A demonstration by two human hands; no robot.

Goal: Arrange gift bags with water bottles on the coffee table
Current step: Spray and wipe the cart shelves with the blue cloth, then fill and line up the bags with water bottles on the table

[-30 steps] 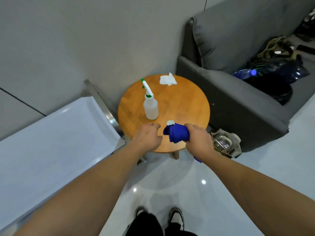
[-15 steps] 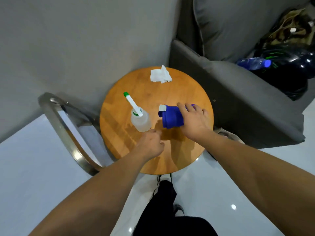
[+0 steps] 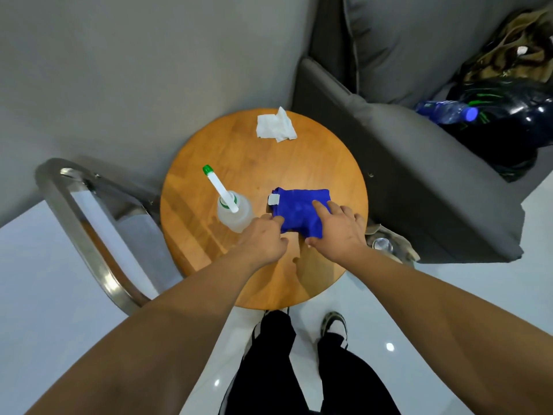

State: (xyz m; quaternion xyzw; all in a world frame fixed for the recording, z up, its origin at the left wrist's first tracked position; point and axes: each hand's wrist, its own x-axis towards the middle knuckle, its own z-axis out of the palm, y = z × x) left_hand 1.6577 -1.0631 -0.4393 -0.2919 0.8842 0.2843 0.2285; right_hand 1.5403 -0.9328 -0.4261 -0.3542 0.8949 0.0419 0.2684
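A folded blue gift bag with a white tag lies flat on the round wooden coffee table. My right hand holds its near right corner, index finger on top and thumb at the near edge. My left hand has curled fingers pinching the bag's near left edge. A water bottle with a blue cap lies on the grey sofa at the right, apart from both hands.
A clear spray bottle with a green-tipped white nozzle stands just left of the bag, close to my left hand. A crumpled white tissue lies at the table's far edge. A metal-framed chair is left; a black bag sits on the sofa.
The view has closed in over the table. My right hand slid back to the bag's near corner, the bag spread wider, and my left hand reached forward onto its near left edge.
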